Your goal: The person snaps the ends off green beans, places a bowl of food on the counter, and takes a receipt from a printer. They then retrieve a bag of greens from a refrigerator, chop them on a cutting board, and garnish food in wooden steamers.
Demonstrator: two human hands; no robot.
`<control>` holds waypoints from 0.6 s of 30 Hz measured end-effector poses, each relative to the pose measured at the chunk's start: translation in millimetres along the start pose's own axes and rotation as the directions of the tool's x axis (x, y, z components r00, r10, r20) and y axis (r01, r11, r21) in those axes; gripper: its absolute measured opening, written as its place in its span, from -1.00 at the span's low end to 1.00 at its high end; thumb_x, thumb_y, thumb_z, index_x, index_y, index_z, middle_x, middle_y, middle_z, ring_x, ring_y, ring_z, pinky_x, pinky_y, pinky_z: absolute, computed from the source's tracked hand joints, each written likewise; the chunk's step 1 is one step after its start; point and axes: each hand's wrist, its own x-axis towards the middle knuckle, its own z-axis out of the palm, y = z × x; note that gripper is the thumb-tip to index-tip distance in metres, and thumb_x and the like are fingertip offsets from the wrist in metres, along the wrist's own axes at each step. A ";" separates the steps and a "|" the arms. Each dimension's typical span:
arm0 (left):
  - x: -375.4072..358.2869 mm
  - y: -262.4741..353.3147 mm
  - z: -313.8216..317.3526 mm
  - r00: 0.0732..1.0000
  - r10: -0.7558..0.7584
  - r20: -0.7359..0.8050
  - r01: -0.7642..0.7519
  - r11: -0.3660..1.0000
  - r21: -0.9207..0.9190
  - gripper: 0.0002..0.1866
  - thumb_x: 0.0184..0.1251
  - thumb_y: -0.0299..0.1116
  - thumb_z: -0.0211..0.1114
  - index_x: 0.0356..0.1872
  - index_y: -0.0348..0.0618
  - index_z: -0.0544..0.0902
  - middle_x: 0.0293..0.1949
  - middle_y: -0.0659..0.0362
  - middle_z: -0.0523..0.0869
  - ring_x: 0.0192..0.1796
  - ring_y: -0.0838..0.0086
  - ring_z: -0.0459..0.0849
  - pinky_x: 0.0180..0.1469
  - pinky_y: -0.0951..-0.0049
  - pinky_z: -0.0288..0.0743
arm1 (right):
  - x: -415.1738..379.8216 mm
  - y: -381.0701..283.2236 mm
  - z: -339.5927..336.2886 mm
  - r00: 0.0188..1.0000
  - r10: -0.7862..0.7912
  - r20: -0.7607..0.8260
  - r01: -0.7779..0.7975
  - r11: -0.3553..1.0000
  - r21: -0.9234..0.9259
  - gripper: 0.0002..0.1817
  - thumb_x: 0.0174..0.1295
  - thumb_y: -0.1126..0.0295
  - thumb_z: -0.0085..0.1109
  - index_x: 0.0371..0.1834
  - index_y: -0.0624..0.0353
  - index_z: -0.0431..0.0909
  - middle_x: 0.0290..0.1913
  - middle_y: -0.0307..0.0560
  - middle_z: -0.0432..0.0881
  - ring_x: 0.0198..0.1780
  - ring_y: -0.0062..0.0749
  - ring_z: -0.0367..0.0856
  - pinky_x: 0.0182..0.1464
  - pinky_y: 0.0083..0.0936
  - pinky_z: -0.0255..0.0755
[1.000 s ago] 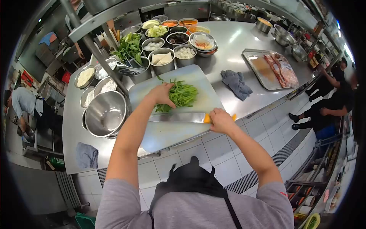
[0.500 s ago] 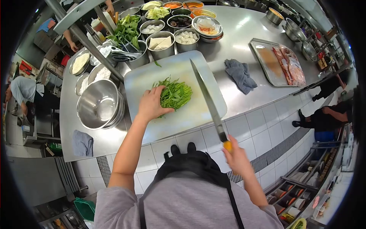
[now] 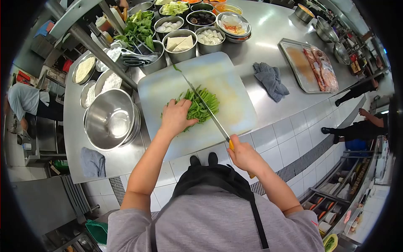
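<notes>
A pile of cut green leafy stalks (image 3: 212,102) lies on the white cutting board (image 3: 226,75). My left hand (image 3: 176,118) presses on the pile's left side, fingers curled over the greens and thumb along the near edge. In my right hand (image 3: 245,158) is a long kitchen knife (image 3: 215,120) with a yellow handle, its fingers wrapped round the grip. The blade lies diagonally across the pile, just right of my left fingers, with its tip pointing to the far left. Whether the edge touches the board is hidden by the greens.
Stacked steel bowls (image 3: 110,119) stand left of the board. Metal tubs of tofu (image 3: 179,43) and other ingredients line the far side. A grey cloth (image 3: 270,82) and a tray of packed meat (image 3: 296,69) lie to the right. A metal post (image 3: 98,52) rises at the left.
The knife has swung left from the board's right side onto the greens, my right hand moving left and slightly up with it. My left hand stays on the pile.
</notes>
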 end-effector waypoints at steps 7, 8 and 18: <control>0.7 -4.8 1.0 1.000 -0.015 0.024 0.015 0.999 -0.028 -0.47 -0.28 -0.08 0.41 -0.25 -0.11 0.46 -0.20 0.21 0.55 -0.19 0.25 0.45 -0.19 0.22 0.38 | 60.8 -8.7 10.1 0.999 -0.003 0.045 0.002 0.999 0.032 -0.73 0.13 0.41 -0.07 -0.21 0.31 0.14 -0.49 0.36 0.49 -0.37 0.26 0.46 -0.31 -0.01 0.32; -0.2 -5.3 1.3 0.999 -0.013 0.031 0.014 1.000 -0.019 -0.45 -0.29 -0.08 0.41 -0.23 -0.11 0.46 -0.21 0.21 0.55 -0.19 0.24 0.45 -0.19 0.21 0.38 | 64.4 -9.0 12.6 0.999 0.008 0.034 -0.008 1.000 0.022 -0.73 0.13 0.41 -0.06 -0.21 0.31 0.14 -0.47 0.37 0.49 -0.35 0.26 0.46 -0.30 -0.01 0.31; -11.8 3.7 -19.6 0.972 -0.069 -0.224 0.052 0.995 -0.080 -0.26 -0.23 -0.06 0.42 0.07 -0.07 0.37 0.15 0.00 0.27 0.11 0.03 0.32 0.03 0.05 0.27 | 18.3 -7.1 1.3 0.993 0.010 -0.119 -0.006 0.999 0.034 -0.71 0.13 0.37 -0.03 -0.19 0.26 0.15 -0.52 0.35 0.49 -0.40 0.28 0.46 -0.33 0.01 0.32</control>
